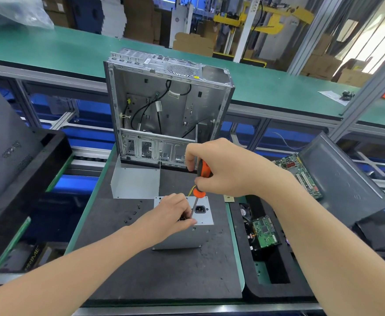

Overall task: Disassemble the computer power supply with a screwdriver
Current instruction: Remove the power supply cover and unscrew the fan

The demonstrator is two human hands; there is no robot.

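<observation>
Power supply (206,218), a grey metal box, stands on the dark mat of the worktop (164,270) with its socket face turned up, just in front of the open computer case (164,106).

In the head view, the left hand (168,213) reaches in from the lower left. It lies on that top face, fingers curled down over it and thumb along the near edge, holding the power supply.

The right hand (223,169) comes in from the right with the wrist bent, fingers wrapped round the orange-and-black handle of the screwdriver (204,171). The tool stands nearly upright, its shaft slanting down to the face beside the left fingers; the tip is hidden.

Loose black screws (132,213) lie on the mat left of the box. A bent metal cover (135,181) stands behind it.
</observation>
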